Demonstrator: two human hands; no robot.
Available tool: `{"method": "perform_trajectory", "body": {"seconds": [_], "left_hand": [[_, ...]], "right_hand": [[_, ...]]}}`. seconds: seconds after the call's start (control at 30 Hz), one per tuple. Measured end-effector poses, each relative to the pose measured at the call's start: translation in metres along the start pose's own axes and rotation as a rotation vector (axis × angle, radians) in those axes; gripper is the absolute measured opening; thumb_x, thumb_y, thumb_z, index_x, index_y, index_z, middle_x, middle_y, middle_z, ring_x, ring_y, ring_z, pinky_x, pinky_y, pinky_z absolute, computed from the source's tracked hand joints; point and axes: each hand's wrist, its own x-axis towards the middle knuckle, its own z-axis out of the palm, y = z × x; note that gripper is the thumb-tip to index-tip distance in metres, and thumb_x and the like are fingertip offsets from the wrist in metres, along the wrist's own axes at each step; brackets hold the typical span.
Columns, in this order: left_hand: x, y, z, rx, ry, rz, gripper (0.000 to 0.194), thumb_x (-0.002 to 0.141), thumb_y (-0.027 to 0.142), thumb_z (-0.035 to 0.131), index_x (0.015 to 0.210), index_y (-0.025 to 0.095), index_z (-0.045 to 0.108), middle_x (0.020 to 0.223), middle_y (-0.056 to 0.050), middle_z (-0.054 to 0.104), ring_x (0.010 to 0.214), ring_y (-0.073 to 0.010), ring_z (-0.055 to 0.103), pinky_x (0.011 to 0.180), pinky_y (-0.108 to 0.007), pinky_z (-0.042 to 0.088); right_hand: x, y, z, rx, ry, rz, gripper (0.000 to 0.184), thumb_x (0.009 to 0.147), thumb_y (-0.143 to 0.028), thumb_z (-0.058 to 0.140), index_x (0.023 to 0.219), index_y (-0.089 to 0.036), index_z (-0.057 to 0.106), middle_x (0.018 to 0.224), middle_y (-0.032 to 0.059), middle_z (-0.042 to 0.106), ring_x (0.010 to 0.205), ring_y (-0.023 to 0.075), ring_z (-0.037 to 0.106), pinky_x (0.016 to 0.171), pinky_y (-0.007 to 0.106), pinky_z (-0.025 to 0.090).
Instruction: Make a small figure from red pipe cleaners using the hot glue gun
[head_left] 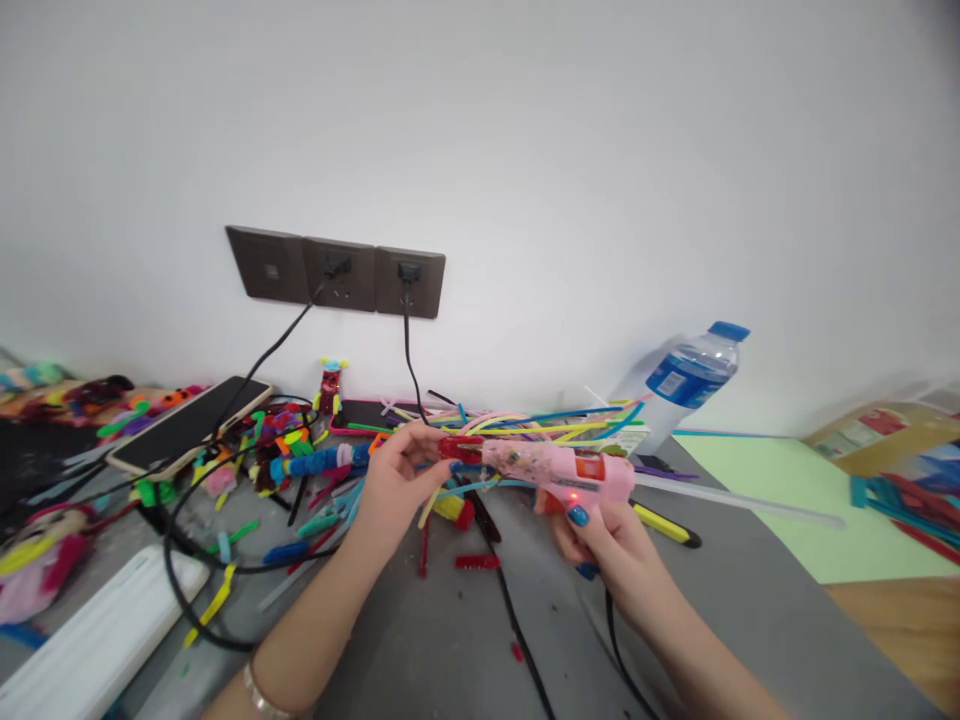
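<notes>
My right hand (600, 540) grips a pink hot glue gun (559, 468) by its handle, a finger on the trigger and a red light glowing on its side. The gun's nozzle points left at a small red fuzzy pipe-cleaner piece (460, 449). My left hand (396, 483) pinches that piece between fingers and thumb, just in front of the nozzle. Both hands hover above the grey table (420, 640). A clear glue stick (742, 500) juts out of the gun's back to the right.
Colourful pipe cleaners (525, 420) and small figures litter the table by the wall. A phone (187, 425) lies at left with black cables running to wall sockets (337, 272). A water bottle (686, 385), a yellow-black cutter (667, 527) and green paper (810, 500) sit at right.
</notes>
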Motion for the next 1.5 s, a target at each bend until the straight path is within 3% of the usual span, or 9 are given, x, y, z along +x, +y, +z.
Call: {"method": "perform_trajectory", "body": {"seconds": [0.63,1.17,1.5], "left_hand": [[-0.001,0.0,-0.001,0.013,-0.02,0.004,0.025,0.065,0.017,0.081,0.086,0.019,0.067,0.08,-0.001,0.065,0.073,-0.0144,0.061,0.068,-0.026,0.053],[0.0,0.001,-0.002,-0.003,0.004,0.007,0.025,0.067,0.024,0.082,0.086,0.019,0.067,0.082,-0.002,0.067,0.077,-0.0153,0.064,0.073,-0.027,0.053],[0.001,0.0,-0.003,-0.019,0.032,0.006,0.025,0.067,0.024,0.082,0.085,0.02,0.066,0.086,-0.002,0.07,0.084,-0.0174,0.067,0.08,-0.03,0.055]], "right_hand": [[-0.001,-0.013,0.006,-0.051,0.027,0.056,0.069,0.074,-0.086,0.049,0.069,-0.018,0.055,0.046,-0.0058,0.034,0.043,0.009,0.026,0.044,0.025,0.021],[0.0,-0.015,0.002,-0.063,0.024,-0.033,0.06,0.084,-0.077,0.048,0.068,-0.02,0.052,0.045,-0.006,0.034,0.043,0.0095,0.027,0.045,0.026,0.023],[0.0,-0.015,-0.001,-0.075,0.05,-0.009,0.062,0.082,-0.079,0.049,0.072,-0.018,0.057,0.045,-0.0055,0.036,0.043,0.0096,0.026,0.043,0.026,0.022]]}}
